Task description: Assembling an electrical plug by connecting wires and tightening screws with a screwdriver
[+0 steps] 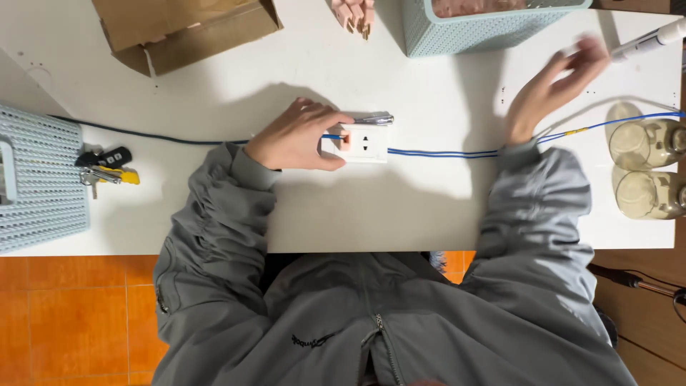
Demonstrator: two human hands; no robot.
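Resting on a white table [400, 214] in the middle of the frame, the left hand [296, 136] pinches a small white wall socket [364, 142] by its left end, thumb below and fingers curled over the top. A silvery metal tool [373, 119], too blurred to name, lies just above the socket, touching its upper edge. From the socket's right side a pair of blue wires [443, 153] runs straight toward the right of the frame, passing under the other wrist and on to the right edge. A dark cable [150, 135] leads away from the left hand to the left edge.

The right hand [550, 89], in the upper right, hovers above the table with its fingers spread loosely and holds nothing; it is blurred. Just beyond its fingertips lies a white marker pen [647, 43].

Two glass jars [647, 168] sit at the right edge, one above the other in the frame. A light blue basket [457, 28] stands at the top centre, with a pink plug [355, 13] just left of it. A brown cardboard box [186, 28] lies open at the upper left. At the left edge sits a perforated pale tray [43, 186], and beside it a bunch of keys [107, 168] with a black fob and a yellow tag. Grey jacket sleeves [214, 214] fill the lower part of the frame.
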